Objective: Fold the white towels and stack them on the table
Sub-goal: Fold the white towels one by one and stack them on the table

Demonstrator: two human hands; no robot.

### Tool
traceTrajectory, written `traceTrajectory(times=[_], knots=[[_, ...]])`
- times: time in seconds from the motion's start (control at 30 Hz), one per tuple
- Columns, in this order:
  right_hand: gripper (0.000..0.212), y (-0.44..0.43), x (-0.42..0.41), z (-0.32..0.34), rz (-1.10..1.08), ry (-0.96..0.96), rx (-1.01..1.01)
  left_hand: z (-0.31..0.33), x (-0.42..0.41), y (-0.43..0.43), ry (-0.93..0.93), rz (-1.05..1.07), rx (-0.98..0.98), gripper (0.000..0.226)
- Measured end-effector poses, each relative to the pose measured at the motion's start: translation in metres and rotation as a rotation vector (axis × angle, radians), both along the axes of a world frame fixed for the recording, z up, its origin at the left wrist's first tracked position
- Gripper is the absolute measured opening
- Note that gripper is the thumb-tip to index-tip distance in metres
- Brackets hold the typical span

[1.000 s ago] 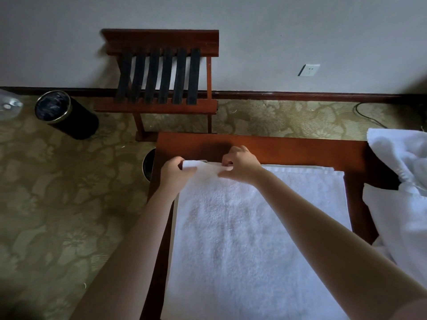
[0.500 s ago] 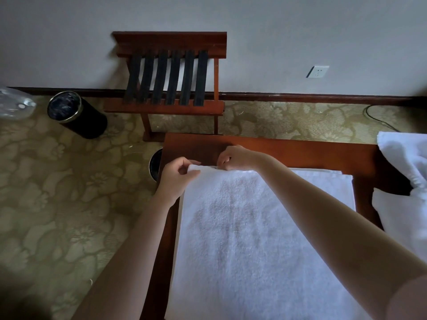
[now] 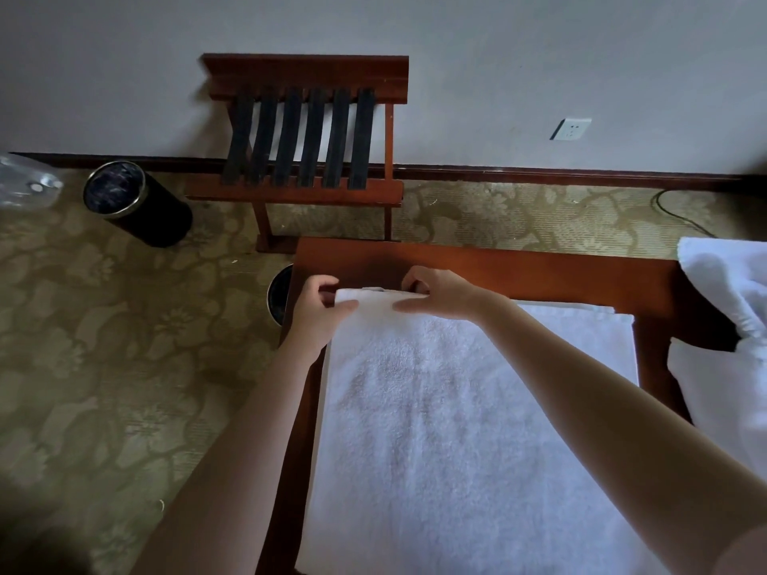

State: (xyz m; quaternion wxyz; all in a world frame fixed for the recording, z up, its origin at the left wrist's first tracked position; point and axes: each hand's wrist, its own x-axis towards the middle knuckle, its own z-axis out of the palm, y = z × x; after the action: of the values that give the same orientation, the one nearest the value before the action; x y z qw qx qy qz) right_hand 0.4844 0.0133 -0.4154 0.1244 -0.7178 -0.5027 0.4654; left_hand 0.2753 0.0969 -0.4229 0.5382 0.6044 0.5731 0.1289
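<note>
The left hand (image 3: 319, 311) and right hand (image 3: 442, 294) each pinch the far edge of the white towel (image 3: 456, 408), thumbs on top, fingers curled under. It lies flat on the table (image 3: 539, 267), running back from the hands. Probably 1 fold is starting (more towels (image 3: 730, 317) wait right of the right hand); next, both must lift that edge evenly toward the body.

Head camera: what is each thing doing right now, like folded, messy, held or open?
White terry towel, lying flat on the brown wooden table, far edge held.
Left hand, pinches its far left corner.
Right hand, grips the towel's far edge.
Heap of white towels, crumpled, unfolded.
Black round bin, upright, top open.
Wooden luggage rack with black straps, unfolded, by the wall.
</note>
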Motion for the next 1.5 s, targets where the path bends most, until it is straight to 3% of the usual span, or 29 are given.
traceTrajectory(times=[0.17,0.33,0.37,0.43,0.5,0.6,0.83,1.0,1.13,1.3,1.37,1.5], knots=[[0.027,-0.037,0.031,-0.004,0.0,-0.214,-0.011,-0.001,0.007,0.003,0.172,-0.083,0.09,0.007],[0.031,-0.08,0.052,-0.012,-0.12,-0.474,0.111,0.005,0.03,-0.024,0.678,-0.22,0.522,0.039],[0.033,-0.084,0.053,-0.013,-0.134,-0.498,0.133,0.008,0.038,-0.033,0.669,-0.262,0.622,0.048],[0.034,-0.09,0.054,-0.014,-0.135,-0.517,0.166,0.01,0.06,-0.055,0.482,-0.446,0.739,0.054],[0.033,-0.093,0.057,-0.013,-0.128,-0.528,0.178,0.001,0.08,-0.077,0.373,-0.709,0.706,0.055],[0.032,-0.103,0.071,-0.01,-0.137,-0.542,0.141,-0.021,0.088,-0.093,0.545,-0.883,0.6,0.063],[0.03,-0.156,0.138,-0.002,-0.414,-0.445,-0.062,-0.035,0.082,-0.097,0.632,-0.846,0.715,0.068],[0.012,-0.173,0.152,0.0,-0.743,-0.169,-0.024,-0.028,0.082,-0.104,0.557,-0.761,0.774,0.075],[0.015,-0.175,0.154,0.002,-0.806,-0.106,0.005,-0.026,0.086,-0.105,0.416,-0.59,0.832,0.056],[0.015,-0.176,0.166,0.007,-0.842,-0.003,-0.006,-0.024,0.102,-0.087,0.385,-0.433,0.748,0.02],[0.011,-0.175,0.168,0.006,-0.848,0.0,-0.01,-0.022,0.106,-0.078,0.378,-0.451,0.726,0.009],[0.01,-0.175,0.168,0.005,-0.862,-0.005,-0.001,-0.023,0.105,-0.066,0.43,-0.567,0.758,0.009]])
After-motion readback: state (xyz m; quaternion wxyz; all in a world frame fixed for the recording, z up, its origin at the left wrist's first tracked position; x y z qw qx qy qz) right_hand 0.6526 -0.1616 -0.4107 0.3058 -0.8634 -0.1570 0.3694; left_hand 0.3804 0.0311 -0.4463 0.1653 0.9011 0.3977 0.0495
